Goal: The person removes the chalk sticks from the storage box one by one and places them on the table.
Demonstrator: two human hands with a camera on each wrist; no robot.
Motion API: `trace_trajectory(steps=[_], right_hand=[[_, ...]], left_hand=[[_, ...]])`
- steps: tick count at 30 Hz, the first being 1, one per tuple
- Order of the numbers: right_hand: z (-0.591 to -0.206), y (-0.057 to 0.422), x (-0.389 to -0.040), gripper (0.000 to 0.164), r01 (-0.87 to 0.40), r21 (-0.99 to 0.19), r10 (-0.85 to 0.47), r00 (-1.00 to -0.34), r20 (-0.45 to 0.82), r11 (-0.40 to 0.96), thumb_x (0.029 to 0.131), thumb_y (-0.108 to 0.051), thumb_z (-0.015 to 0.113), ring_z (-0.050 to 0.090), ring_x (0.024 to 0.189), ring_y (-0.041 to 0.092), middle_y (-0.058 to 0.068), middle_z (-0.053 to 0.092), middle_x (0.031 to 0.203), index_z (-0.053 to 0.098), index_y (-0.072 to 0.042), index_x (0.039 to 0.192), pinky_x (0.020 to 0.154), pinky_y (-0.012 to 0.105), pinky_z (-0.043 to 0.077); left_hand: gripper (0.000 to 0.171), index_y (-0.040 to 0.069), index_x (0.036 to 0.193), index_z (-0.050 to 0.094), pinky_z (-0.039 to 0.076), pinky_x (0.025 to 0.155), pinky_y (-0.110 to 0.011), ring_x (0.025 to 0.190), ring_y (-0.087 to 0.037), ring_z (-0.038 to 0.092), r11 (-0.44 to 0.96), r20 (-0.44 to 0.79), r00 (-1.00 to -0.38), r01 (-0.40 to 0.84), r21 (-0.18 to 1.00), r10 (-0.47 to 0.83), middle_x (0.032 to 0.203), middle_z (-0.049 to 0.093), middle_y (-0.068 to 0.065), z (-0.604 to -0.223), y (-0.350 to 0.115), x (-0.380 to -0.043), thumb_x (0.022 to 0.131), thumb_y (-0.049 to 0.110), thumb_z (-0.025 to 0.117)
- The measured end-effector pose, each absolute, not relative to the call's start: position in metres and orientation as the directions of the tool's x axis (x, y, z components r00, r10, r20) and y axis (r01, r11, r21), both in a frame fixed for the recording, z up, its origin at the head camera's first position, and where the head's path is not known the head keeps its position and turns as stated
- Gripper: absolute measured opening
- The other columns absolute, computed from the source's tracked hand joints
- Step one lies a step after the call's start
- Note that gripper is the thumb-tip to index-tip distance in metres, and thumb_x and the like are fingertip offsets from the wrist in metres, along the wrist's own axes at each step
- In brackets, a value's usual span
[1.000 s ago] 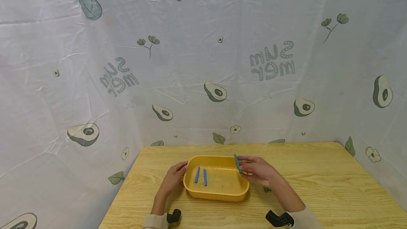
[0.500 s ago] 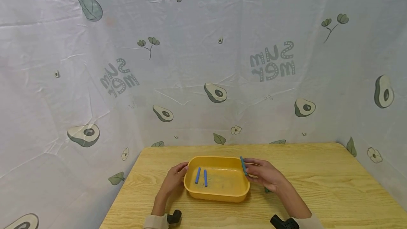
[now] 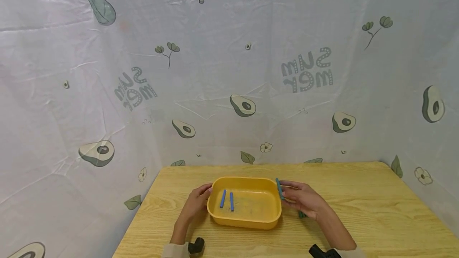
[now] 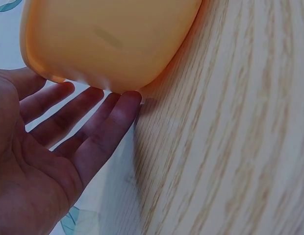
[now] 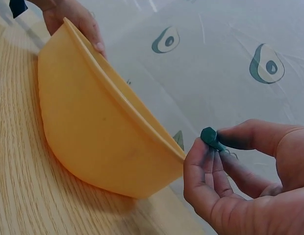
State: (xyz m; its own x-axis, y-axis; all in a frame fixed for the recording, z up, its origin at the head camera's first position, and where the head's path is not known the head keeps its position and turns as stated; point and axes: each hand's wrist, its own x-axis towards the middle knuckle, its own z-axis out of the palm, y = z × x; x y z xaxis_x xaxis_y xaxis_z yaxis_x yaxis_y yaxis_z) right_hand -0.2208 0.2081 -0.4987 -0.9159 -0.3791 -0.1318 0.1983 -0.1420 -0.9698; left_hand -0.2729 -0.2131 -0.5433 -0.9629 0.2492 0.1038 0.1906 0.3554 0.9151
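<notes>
With the thumb and fingers of my right hand (image 3: 305, 198) I am pinching a dark green stick (image 3: 280, 188), holding it up just beside the right-hand rim of the yellow tray (image 3: 244, 223); whether the two touch, I cannot tell. From my right wrist I see the stick nearly end-on, its faceted tip between thumb and fingertips. My left hand (image 3: 197, 198) grips the tray's opposite end, the thumb over the rim and the other fingers stretched out against the outer wall. The tray stands on the wood-grained desk (image 3: 365, 214) between my hands, and inside it, toward the left, lie two blue sticks (image 3: 231, 201), side by side and apart, with dusty smudges (image 3: 247, 207) on the floor around them. A green piece (image 3: 302, 214) lies on the desk by my right hand, partly hidden behind it. At each wrist sits a black device, one by my left sleeve (image 3: 175, 251), the other by my right. Beyond the desk hangs a pale cloth (image 3: 215, 71) printed with avocados, leaves and flowers.
</notes>
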Motion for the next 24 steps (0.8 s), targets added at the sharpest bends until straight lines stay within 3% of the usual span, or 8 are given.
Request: trace_trajectory(steps=[7, 10, 12, 14, 24], right_hand=[[-0.498, 0.224, -0.22, 0.072, 0.169, -0.982, -0.347, -0.929, -0.131, -0.083, 0.108, -0.012, 0.064, 0.069, 0.119, 0.01, 0.005, 0.06, 0.148, 0.027, 0.011, 0.165, 0.107, 0.037, 0.06], [-0.5, 0.231, -0.218, 0.072, 0.159, -0.986, -0.341, -0.931, -0.132, -0.052, 0.109, -0.012, 0.063, 0.069, 0.119, 0.009, 0.028, 0.053, 0.155, 0.025, 0.012, 0.165, 0.108, 0.039, 0.059], [-0.502, 0.234, -0.217, 0.072, 0.15, -0.988, -0.339, -0.932, -0.129, -0.037, 0.109, -0.012, 0.062, 0.068, 0.119, 0.009, 0.04, 0.036, 0.163, 0.024, 0.013, 0.165, 0.107, 0.039, 0.06], [-0.503, 0.237, -0.216, 0.072, 0.152, -0.988, -0.331, -0.934, -0.133, -0.033, 0.109, -0.011, 0.062, 0.069, 0.119, 0.009, 0.042, 0.019, 0.169, 0.023, 0.013, 0.165, 0.107, 0.038, 0.06], [-0.505, 0.246, -0.21, 0.075, 0.176, -0.984, -0.298, -0.941, -0.161, -0.026, 0.109, -0.011, 0.062, 0.072, 0.111, 0.012, 0.041, 0.026, 0.167, 0.019, 0.014, 0.165, 0.1, 0.032, 0.062]], left_hand=[[0.045, 0.004, 0.149, 0.063, 0.058, 0.108, -0.053, 0.134, -0.038, 0.066, 0.344, 0.115, -0.963, 0.197, 0.918, 0.244, 0.148, 0.066, -0.02, -0.537, -0.21, -0.274, 0.113, 0.031, 0.056], [0.046, 0.004, 0.149, 0.063, 0.062, 0.101, -0.046, 0.133, -0.038, 0.066, 0.334, 0.098, -0.965, 0.179, 0.925, 0.244, 0.149, 0.065, -0.021, -0.537, -0.211, -0.275, 0.113, 0.032, 0.056], [0.047, 0.004, 0.15, 0.062, 0.064, 0.097, -0.041, 0.132, -0.038, 0.067, 0.338, 0.091, -0.965, 0.173, 0.925, 0.244, 0.149, 0.065, -0.021, -0.537, -0.212, -0.275, 0.114, 0.033, 0.056], [0.047, 0.005, 0.151, 0.062, 0.064, 0.097, -0.039, 0.133, -0.038, 0.066, 0.347, 0.088, -0.965, 0.172, 0.922, 0.245, 0.15, 0.065, -0.021, -0.537, -0.213, -0.276, 0.114, 0.033, 0.055], [0.046, 0.01, 0.151, 0.063, 0.055, 0.112, -0.053, 0.142, -0.039, 0.06, 0.385, 0.068, -0.969, 0.158, 0.909, 0.237, 0.152, 0.064, -0.016, -0.545, -0.214, -0.274, 0.114, 0.035, 0.053]])
